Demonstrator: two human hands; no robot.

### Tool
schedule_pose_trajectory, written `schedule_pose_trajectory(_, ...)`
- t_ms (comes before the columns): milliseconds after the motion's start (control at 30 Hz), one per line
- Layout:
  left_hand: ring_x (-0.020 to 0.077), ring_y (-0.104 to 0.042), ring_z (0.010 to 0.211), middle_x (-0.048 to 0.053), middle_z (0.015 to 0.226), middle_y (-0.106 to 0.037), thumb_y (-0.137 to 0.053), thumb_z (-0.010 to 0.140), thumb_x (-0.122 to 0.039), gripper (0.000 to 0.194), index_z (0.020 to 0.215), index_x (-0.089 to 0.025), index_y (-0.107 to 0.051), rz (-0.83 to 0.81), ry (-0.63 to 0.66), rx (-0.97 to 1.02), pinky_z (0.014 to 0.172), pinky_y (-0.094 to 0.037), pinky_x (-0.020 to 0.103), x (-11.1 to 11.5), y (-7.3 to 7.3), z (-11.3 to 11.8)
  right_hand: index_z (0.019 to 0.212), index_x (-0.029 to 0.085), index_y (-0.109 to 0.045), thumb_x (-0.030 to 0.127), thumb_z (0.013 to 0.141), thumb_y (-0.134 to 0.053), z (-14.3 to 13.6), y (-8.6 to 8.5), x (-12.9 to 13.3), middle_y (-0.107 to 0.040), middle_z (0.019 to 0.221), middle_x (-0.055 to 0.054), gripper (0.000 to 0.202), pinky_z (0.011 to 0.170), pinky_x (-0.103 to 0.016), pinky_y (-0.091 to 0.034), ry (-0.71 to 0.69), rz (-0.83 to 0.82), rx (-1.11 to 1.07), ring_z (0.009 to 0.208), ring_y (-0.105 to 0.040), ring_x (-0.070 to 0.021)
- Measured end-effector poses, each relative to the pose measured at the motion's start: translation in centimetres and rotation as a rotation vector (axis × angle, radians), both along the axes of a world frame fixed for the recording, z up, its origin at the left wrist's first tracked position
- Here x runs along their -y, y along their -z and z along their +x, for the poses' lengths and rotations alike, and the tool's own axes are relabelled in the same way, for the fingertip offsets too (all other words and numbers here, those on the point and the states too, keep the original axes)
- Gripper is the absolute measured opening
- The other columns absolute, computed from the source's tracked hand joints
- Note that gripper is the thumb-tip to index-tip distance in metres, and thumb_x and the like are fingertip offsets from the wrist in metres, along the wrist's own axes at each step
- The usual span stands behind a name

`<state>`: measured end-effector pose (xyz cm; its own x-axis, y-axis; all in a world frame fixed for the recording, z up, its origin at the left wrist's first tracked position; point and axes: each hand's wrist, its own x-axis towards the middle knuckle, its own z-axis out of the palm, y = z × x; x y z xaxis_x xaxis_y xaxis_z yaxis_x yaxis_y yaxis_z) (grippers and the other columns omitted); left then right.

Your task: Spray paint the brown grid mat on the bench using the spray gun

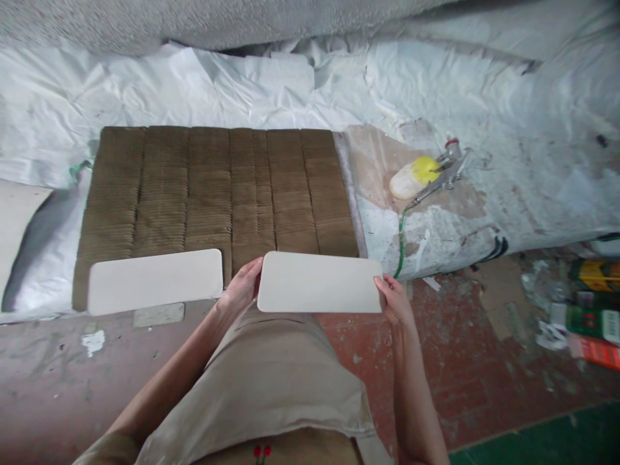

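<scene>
A pale rectangular panel with rounded corners (pixel 320 283) is held level in front of my body. My left hand (pixel 246 281) grips its left end, and my right hand (pixel 394 296) pinches its right end with the thumb on top. Just left of my left hand, a second pale panel (pixel 155 282) lies at the near edge of several rows of tightly packed brown pieces (pixel 208 187). The fingers under the held panel are hidden.
On the plastic-covered surface (pixel 527 142) at the right lies a spray gun (pixel 443 174) with a yellow and white cup and a green hose (pixel 401 242). Colourful boxes (pixel 593 323) sit at far right. A pale sheet (pixel 17 226) is at far left.
</scene>
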<state>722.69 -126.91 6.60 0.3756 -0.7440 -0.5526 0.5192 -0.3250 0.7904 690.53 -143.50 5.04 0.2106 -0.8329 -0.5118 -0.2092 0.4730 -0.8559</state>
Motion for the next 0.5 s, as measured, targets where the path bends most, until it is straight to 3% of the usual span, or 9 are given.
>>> schedule_pose_trajectory(100,0.0145,-0.060,0.066,0.006,0.078,-0.067,-0.066,0.072,-0.061,0.051,0.089,-0.013,-0.063,-0.003,0.027,0.022,0.061,-0.048,0.024,-0.2,0.9,0.2,0.087,0.019,-0.066,0.057,0.061,-0.072,0.9,0.7,1.2,-0.069,0.070,-0.003,0.046,0.055,-0.031,-0.048,0.051,-0.088,-0.045,0.061,-0.061,-0.0195)
schedule_pose_trajectory(233,0.0131,-0.057,0.058,0.002,0.067,-0.064,-0.073,0.063,-0.056,0.046,0.078,-0.014,-0.062,0.110,0.150,0.282,0.054,-0.044,0.022,0.3,2.1,0.4,0.083,0.018,-0.065,0.053,0.060,-0.071,2.1,2.1,2.6,-0.067,0.074,0.000,0.042,0.060,-0.029,-0.045,0.109,-0.197,-0.116,0.065,-0.057,-0.0166)
schedule_pose_trajectory(333,0.0127,-0.051,0.047,-0.001,0.054,-0.058,-0.063,0.070,-0.057,0.040,0.069,-0.017,-0.057,0.194,0.236,0.509,0.047,-0.038,0.023,0.8,3.0,0.6,0.090,0.017,-0.064,0.054,0.059,-0.069,2.7,3.5,3.8,-0.064,0.073,0.001,0.048,0.062,-0.028,-0.045,0.145,-0.289,-0.197,0.065,-0.054,-0.0158)
schedule_pose_trajectory(500,0.0140,-0.051,0.048,-0.002,0.048,-0.056,-0.050,0.082,-0.049,0.034,0.062,-0.021,-0.049,0.292,0.440,0.871,0.053,-0.035,0.024,1.6,3.3,1.2,0.090,0.017,-0.061,0.055,0.063,-0.065,3.8,4.9,5.4,-0.062,0.075,-0.001,0.047,0.065,-0.030,-0.045,0.147,-0.423,-0.315,0.067,-0.053,-0.0159)
